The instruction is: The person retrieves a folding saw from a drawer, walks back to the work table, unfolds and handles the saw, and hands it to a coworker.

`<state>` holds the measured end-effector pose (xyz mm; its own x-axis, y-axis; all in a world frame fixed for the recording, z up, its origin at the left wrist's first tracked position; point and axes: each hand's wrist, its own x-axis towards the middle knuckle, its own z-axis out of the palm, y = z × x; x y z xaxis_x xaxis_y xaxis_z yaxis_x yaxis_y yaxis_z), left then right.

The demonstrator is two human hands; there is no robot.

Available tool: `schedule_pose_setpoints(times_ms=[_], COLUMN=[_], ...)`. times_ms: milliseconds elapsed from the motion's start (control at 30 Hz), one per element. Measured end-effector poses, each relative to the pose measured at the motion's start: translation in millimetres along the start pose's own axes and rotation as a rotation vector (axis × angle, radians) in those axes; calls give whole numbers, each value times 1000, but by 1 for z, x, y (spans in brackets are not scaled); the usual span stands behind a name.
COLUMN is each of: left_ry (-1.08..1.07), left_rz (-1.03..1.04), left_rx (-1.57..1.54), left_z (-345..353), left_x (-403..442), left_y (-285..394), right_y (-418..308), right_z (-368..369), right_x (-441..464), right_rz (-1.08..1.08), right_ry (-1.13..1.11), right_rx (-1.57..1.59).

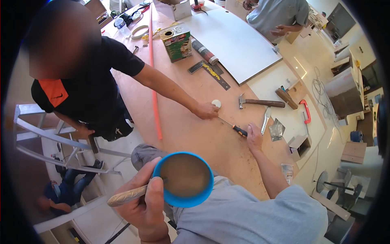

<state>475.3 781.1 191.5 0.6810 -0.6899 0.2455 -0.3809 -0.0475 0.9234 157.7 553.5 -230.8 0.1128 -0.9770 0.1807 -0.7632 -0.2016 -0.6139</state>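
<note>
In my left hand [148, 199] is a round blue cup [210, 188], held near its rim, with a cloudy brown filling [185, 175]. A tan, wood-like handle [128, 196] is pinched in the same fingers; what it belongs to is hidden. My right hand [255, 139] lies on the table, its fingers partly showing, right by the butt of a screwdriver [239, 130] with a black and orange handle. Whether they touch, I cannot tell. Across from me, another person's hand [206, 110] reaches to a small white disc [216, 103] near the screwdriver's tip.
On the brown tabletop [183, 130] lie a hammer [264, 103], a square [211, 74], a wooden plane [286, 98], a red clamp [305, 112] and an orange strip [155, 101]. A green can [176, 42] stands farther back beside a white panel [239, 44]. A ladder [61, 136] stands left.
</note>
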Motion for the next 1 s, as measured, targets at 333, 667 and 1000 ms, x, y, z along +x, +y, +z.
schedule_pose_setpoints(times_ms=[333, 667, 1000], left_ry=[32, -406, -212], left_rz=[114, 392, 935], left_rx=[-210, 144, 218], left_z=[14, -2, 7], left_x=[-5, 22, 29], left_y=[18, 54, 40], right_y=[40, 35, 32], right_z=[0, 8, 5], right_x=[-48, -53, -53], right_rz=[-297, -241, -237], right_ry=[-61, 5, 5], right_rx=[-373, -356, -375])
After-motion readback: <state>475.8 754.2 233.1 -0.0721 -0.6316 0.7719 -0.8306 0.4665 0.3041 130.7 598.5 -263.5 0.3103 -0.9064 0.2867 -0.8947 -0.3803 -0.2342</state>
